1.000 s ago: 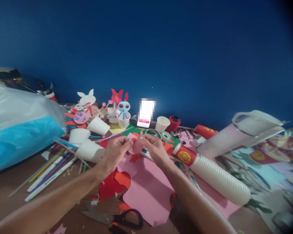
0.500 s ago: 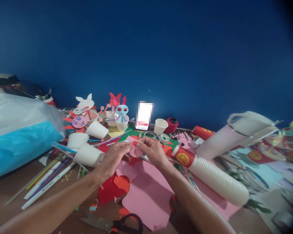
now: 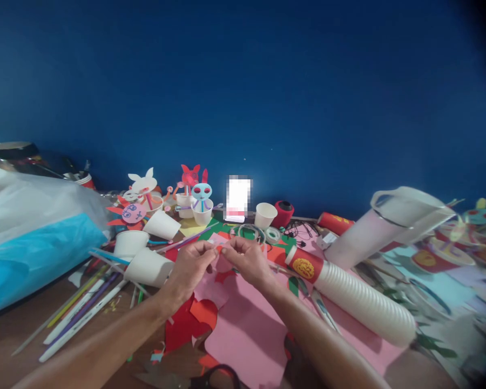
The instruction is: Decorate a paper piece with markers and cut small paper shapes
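Item: a small red paper scrap (image 3: pixel 219 249), held above the table between two bare hands, its long axis too small to read. The left hand (image 3: pixel 191 266) and the right hand (image 3: pixel 247 260) face each other, thumbs and forefingers closed almost tip to tip, both apparently pinching the scrap, neither clearly nearer to it. Beneath them lie a large pink paper sheet (image 3: pixel 243 340) and cut red paper pieces (image 3: pixel 182 324). Right of the right hand: a long stack of white ribbed paper cups (image 3: pixel 360 305). Left of the left hand: a white paper cup (image 3: pixel 149 267), lying on its side.
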Demonstrator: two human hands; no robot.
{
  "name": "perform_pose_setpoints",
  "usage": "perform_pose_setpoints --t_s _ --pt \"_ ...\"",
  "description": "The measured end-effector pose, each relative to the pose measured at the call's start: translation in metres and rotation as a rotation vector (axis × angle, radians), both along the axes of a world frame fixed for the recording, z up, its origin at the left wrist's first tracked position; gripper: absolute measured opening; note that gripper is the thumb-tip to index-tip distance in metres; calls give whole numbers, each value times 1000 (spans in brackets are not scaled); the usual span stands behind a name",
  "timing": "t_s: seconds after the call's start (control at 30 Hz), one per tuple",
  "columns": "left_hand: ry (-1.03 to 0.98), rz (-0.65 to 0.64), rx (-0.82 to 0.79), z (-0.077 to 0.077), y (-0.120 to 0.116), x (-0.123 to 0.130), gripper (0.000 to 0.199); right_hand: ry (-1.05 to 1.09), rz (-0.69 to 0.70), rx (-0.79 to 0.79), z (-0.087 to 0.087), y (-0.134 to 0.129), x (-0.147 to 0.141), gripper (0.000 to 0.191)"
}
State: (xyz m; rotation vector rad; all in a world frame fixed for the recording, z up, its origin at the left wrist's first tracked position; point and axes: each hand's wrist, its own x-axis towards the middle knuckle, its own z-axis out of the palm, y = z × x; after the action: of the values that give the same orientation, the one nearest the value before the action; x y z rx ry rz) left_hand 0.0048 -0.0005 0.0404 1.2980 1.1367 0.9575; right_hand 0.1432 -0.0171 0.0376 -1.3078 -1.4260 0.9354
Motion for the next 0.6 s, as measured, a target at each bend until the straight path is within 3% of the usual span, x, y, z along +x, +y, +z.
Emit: perform_pose_setpoints --t_s 0.13,0.33,0.6 --pt "-32 38 43 -7 0 0 17 47 -14 -15 -5 1 -3 20" --pt "-14 76 30 -1 3 -2 19 255 99 -84 -7 4 2 23" --pt "-98 29 -35 0 6 -4 22 261 47 -134 -15 8 2 22"
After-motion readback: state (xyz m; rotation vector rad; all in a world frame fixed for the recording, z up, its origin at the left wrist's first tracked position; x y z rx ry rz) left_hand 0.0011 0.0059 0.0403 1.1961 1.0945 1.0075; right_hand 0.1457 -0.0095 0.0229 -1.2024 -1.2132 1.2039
